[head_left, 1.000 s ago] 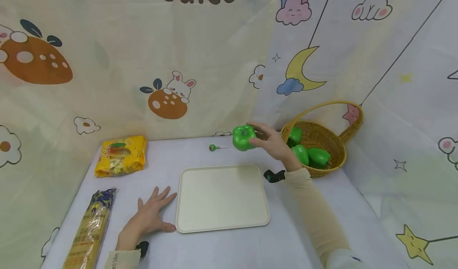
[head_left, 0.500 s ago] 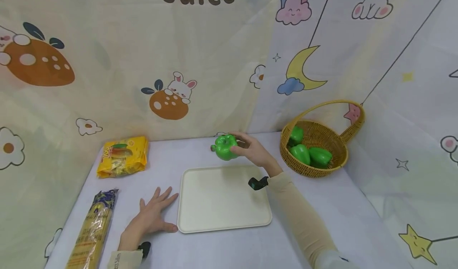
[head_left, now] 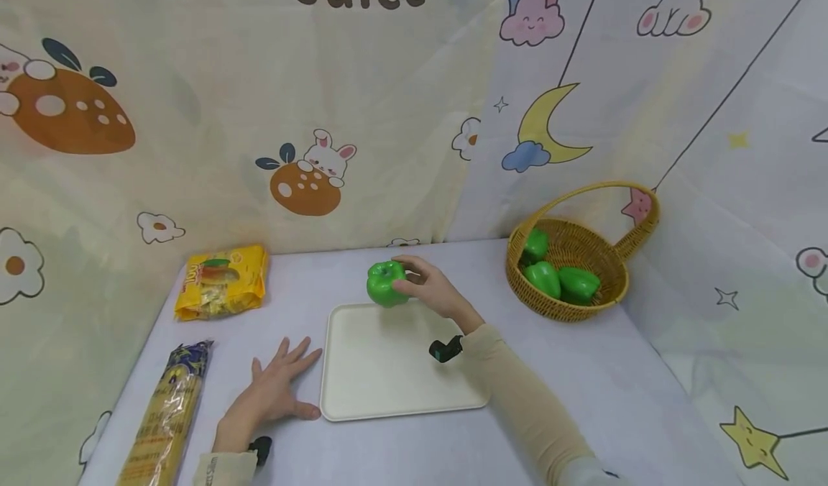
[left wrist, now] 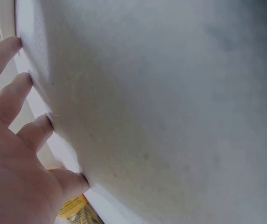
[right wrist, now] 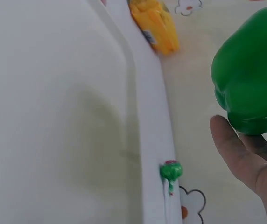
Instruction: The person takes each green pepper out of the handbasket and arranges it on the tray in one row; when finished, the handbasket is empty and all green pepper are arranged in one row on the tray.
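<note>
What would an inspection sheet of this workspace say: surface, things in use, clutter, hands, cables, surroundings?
Surface: white table, cream tray near the middle.
Things in use: green pepper held up around the tray's far edge; three more peppers in the wicker basket.
Clutter: yellow package and pasta pack left; lollipop beyond the tray.
Hands: right hand grips the pepper; left hand spread beside the tray, contact unclear.
Cables: nothing seen.
Surroundings: cartoon-printed backdrop.

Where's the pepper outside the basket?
In the head view, the green bell pepper is in the right hand, raised near the far edge of the cream tray, left of the wicker basket.
</note>
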Available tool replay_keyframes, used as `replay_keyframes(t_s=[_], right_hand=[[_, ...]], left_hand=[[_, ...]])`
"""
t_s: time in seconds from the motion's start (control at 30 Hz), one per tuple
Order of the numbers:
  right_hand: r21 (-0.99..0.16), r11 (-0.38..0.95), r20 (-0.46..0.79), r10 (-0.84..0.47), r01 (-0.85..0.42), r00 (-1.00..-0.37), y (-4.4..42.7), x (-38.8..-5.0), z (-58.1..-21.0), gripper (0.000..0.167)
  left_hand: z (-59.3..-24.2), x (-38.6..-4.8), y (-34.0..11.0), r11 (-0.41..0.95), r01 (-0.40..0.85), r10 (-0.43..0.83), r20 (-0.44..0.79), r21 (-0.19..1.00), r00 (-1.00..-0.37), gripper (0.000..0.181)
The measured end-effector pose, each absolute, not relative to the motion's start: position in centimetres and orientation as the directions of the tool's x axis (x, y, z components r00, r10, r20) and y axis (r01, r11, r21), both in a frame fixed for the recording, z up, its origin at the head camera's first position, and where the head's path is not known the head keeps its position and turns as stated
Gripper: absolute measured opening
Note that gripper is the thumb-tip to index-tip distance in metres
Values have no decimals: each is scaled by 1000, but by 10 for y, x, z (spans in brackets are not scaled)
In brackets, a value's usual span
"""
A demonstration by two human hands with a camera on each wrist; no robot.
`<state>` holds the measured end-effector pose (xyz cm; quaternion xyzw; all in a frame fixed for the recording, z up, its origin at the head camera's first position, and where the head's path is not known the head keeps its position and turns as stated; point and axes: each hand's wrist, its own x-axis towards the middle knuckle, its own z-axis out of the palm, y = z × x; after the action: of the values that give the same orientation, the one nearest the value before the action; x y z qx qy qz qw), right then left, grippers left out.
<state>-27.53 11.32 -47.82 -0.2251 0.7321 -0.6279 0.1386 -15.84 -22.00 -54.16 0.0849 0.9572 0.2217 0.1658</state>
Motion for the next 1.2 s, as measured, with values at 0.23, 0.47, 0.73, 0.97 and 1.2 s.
replay_keyframes(t_s=[0.23,0.47,0.73,0.97,1.2], right_hand=[[-988,99,53,-519,-122,-853,90,-265,-488,57],[-981,150,18,-556,-122,-831,72,-251,-501,53],[-985,142,-4,-578,-95,-816,57,-243,-510,50],[-986,152,-33,-562,-64,-826,50,-238,-518,50],[-981,175,-36,-583,-83,-812,45,-236,-525,51]], left_hand=[[-544,-161,-221,892,72,224,-297,447,-928,118],[-544,-159,-220,897,79,225,-295,436,-929,117],[-542,-157,-222,898,93,231,-282,429,-931,117],[-543,-156,-222,896,102,239,-275,433,-931,118],[-545,-160,-221,900,96,236,-289,426,-928,119]])
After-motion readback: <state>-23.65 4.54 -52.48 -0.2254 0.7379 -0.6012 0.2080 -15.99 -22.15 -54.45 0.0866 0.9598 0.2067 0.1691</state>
